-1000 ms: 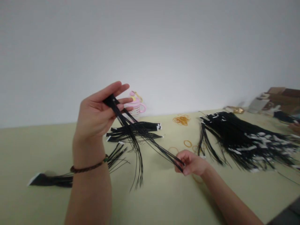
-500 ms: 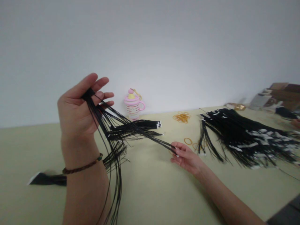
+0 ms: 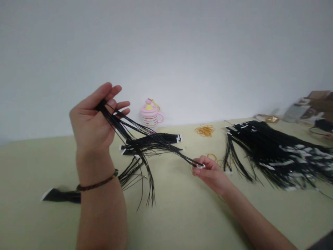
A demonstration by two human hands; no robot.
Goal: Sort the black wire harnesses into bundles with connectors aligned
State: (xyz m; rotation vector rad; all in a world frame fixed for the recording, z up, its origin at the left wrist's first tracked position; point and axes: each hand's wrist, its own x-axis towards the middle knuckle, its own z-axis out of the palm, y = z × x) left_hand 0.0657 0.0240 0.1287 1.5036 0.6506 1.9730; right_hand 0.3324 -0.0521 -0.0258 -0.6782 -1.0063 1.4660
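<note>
Raised at the left, my left hand (image 3: pixel 96 118) pinches one end of a black wire harness (image 3: pixel 145 130), its other fingers spread. Several of the harness wires run slantwise down to my right hand (image 3: pixel 208 172), whose thumb and fingers are closed on a white connector (image 3: pixel 199 166) at their end. Other loose wires (image 3: pixel 151 187) hang from the left hand toward the table. Behind them lie black wire bundles (image 3: pixel 161 139) with white ends. Another black bundle (image 3: pixel 61 195) shows beside my left forearm, partly hidden by it.
A pink-lidded cup (image 3: pixel 150 116) stands by the wall. Yellow rubber bands (image 3: pixel 205 130) lie in a heap, with a few loose ones near my right hand. A large pile of black wire harnesses (image 3: pixel 270 146) covers the right side. Boxes (image 3: pixel 318 104) stand at the far right.
The hanging wires have swung right and up, their ends now in view. My right hand has shifted slightly, showing more of the white connector. The whole view has moved a little.
</note>
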